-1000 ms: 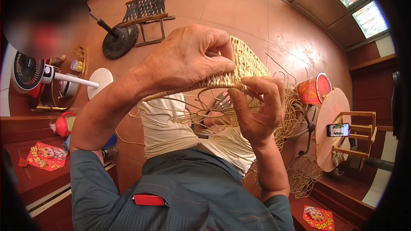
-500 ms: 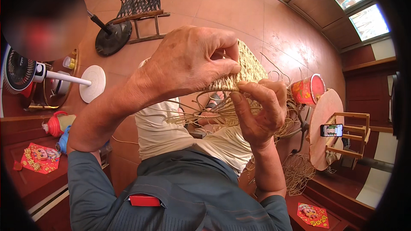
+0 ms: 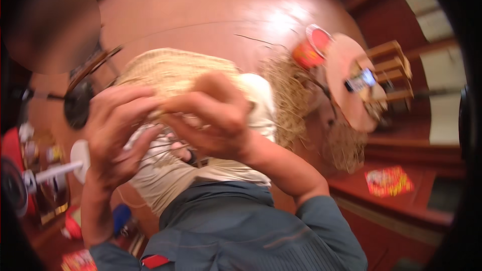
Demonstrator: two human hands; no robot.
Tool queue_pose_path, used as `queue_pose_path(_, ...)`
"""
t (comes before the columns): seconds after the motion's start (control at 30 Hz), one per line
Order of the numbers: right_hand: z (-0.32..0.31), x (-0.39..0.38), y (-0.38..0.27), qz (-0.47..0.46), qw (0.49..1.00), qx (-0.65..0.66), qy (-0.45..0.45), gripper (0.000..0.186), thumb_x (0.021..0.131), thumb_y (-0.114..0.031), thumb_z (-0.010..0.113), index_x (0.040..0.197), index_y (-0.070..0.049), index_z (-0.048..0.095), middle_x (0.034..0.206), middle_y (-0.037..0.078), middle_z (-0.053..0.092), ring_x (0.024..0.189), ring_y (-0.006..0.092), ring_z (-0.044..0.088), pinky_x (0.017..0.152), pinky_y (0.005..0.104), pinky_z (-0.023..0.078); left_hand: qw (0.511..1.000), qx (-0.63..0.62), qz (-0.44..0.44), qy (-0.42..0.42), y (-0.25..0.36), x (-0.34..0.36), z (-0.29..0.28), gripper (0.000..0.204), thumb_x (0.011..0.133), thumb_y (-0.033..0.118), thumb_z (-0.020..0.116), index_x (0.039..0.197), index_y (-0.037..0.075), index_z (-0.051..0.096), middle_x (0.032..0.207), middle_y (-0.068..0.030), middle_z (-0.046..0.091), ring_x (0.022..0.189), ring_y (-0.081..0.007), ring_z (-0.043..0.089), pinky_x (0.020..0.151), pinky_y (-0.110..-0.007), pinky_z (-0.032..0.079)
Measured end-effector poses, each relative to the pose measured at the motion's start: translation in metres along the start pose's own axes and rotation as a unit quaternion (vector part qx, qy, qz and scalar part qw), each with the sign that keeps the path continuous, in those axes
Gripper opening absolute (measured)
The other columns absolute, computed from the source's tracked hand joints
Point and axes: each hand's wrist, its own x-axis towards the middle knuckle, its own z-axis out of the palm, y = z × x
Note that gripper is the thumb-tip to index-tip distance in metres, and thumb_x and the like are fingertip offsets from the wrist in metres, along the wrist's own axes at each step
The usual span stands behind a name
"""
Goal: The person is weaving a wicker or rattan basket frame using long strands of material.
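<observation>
A pale yellow woven straw piece [image 3: 173, 66] spreads over my knees, its near edge close to my fingers. My left hand [image 3: 116, 133] is closed at that edge, thumb and fingers drawn together on the weave. From the right, my right hand [image 3: 213, 115] meets it, pinching at the same edge with its fingertips almost touching the left ones. Motion blur hides exactly which strand lies between the fingertips. Loose straw ends [image 3: 163, 151] hang below my hands, between my legs.
A heap of loose straw strands [image 3: 287, 103] lies right of my leg. Beyond it are a red bucket [image 3: 305, 56] and a round pinkish board [image 3: 343, 98] with a phone [image 3: 359, 81] by a small wooden frame [image 3: 394, 73]. A fan [image 3: 12, 185] stands at the left.
My view has swung to the right. The woven piece now lies broad and flatter over my knees instead of edge-up, and my hands have shifted left along its edge, the right now crossing further over.
</observation>
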Motion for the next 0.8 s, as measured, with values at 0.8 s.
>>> queue_pose_path(0.8,0.008,-0.005,0.004,-0.003,0.998,0.003,0.063,0.02,0.081,-0.015,0.086,0.086,-0.014,0.067,0.089,0.006,0.054,0.08,0.0273,0.06,0.072,0.0417,0.049,0.994,0.037,0.023,-0.102,-0.02,0.026,0.0,0.046,0.067,-0.01,0.074,0.11,0.006,0.067,0.113,-0.0126,0.06,0.116,-0.0341,0.061,0.106,-0.048,0.049)
